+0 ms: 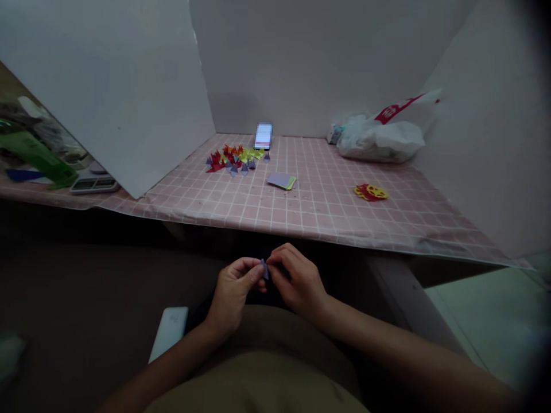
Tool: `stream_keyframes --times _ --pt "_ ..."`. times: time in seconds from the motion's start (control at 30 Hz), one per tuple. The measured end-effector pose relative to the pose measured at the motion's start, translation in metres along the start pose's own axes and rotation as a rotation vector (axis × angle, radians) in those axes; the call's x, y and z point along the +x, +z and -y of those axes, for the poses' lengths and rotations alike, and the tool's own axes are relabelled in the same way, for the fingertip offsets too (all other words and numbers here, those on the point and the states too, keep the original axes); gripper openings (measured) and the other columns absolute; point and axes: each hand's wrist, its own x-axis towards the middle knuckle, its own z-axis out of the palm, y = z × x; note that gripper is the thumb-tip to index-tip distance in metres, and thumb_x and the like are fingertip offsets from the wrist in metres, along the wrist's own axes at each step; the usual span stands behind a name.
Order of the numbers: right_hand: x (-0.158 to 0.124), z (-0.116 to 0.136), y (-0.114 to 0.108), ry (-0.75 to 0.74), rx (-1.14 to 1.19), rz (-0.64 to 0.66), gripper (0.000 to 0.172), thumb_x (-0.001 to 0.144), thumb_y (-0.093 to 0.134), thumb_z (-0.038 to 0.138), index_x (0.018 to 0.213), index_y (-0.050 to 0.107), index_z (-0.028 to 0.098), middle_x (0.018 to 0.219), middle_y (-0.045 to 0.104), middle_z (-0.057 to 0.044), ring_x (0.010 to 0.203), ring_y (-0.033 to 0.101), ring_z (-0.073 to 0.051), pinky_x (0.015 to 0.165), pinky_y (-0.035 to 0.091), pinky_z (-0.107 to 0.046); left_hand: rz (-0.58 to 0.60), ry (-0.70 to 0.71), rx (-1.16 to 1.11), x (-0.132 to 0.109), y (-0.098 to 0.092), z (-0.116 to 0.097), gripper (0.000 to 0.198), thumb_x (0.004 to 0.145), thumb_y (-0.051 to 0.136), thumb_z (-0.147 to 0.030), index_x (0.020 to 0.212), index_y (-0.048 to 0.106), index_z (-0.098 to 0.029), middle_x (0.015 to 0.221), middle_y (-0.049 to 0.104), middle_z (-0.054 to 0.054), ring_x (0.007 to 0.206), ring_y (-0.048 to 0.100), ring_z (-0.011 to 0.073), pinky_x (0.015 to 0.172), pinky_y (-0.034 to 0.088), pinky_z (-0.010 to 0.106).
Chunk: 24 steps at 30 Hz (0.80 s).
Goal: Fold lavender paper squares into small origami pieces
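Between both hands, in front of my lap and below the table edge, is a small folded piece of purple paper [264, 269]. My left hand [239, 284] pinches it between thumb and fingers. The fingertips of my right hand [297, 278] are closed at its right edge; whether they grip it too is hard to see. On the table lies a stack of paper squares [281, 181], purple on top with yellow-green below. To its left sits a cluster of small folded paper pieces [235, 159] in red, orange, yellow and purple.
A lit phone [263, 136] leans at the back. White plastic bags [383, 140] stand at the back right, with red and yellow cut-out shapes [371, 192] nearer. A kitchen scale [94, 183] and green bottle [37, 152] are left, behind a white panel [129, 86]. A white slab [170, 332] lies beside me.
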Motion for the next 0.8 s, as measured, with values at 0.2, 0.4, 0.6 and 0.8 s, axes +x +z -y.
stream_keyframes --times 0.2,0.4,0.6,0.8 --pt "-0.0012 0.0017 0.0000 -0.009 -0.008 -0.031 0.013 0.090 0.052 0.007 0.087 0.055 0.019 0.082 0.057 -0.004 0.076 0.058 -0.016 0.065 0.048 -0.028 -0.017 0.022 -0.006 -0.0012 0.0015 -0.0007 0.020 0.072 0.079 -0.030 0.078 0.069 -0.014 0.060 0.063 -0.002 0.054 0.056 0.0083 0.055 0.047 0.020" --pt "-0.0014 0.0024 0.0006 0.001 0.000 -0.034 0.013 0.091 0.052 0.008 0.086 0.055 0.020 0.081 0.057 -0.004 0.076 0.058 -0.016 0.066 0.048 -0.029 -0.030 0.035 -0.036 -0.0025 0.0047 -0.0007 0.021 0.072 0.079 -0.030 0.078 0.068 -0.014 0.064 0.064 -0.003 0.056 0.056 0.0076 0.056 0.047 0.020" --pt "0.0018 0.0042 0.0003 0.106 0.088 -0.022 0.008 0.088 0.056 0.011 0.090 0.059 0.018 0.084 0.060 -0.004 0.076 0.059 -0.016 0.068 0.048 -0.028 -0.038 0.036 -0.116 -0.0014 0.0046 -0.0011 0.021 0.071 0.081 -0.029 0.079 0.067 -0.015 0.065 0.064 -0.003 0.058 0.056 0.0076 0.057 0.047 0.019" --pt "0.0061 0.0080 0.0005 0.334 0.245 0.057 0.009 0.085 0.058 0.012 0.080 0.063 0.017 0.076 0.065 -0.002 0.070 0.061 -0.015 0.064 0.047 -0.025 0.030 -0.012 -0.170 0.0008 0.0026 0.0008 0.021 0.073 0.080 -0.029 0.080 0.067 -0.014 0.071 0.064 -0.001 0.061 0.056 0.0073 0.060 0.047 0.019"
